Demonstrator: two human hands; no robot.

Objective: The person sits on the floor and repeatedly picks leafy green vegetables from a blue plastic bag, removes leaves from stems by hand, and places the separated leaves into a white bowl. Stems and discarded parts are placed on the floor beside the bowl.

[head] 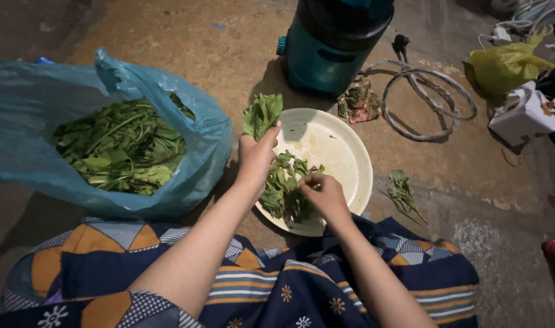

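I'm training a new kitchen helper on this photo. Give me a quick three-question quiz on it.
1. True or false: the blue plastic bag holds leafy greens.
2. Which hand holds up a leafy sprig: A) left hand, B) right hand?
3. What lies in the cream plate under the right hand?

Key: 1 true. 2 A. 3 A pile of picked leaves.

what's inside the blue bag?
The blue bag holds a heap of leafy greens with stems. Anything beneath the top layer is covered.
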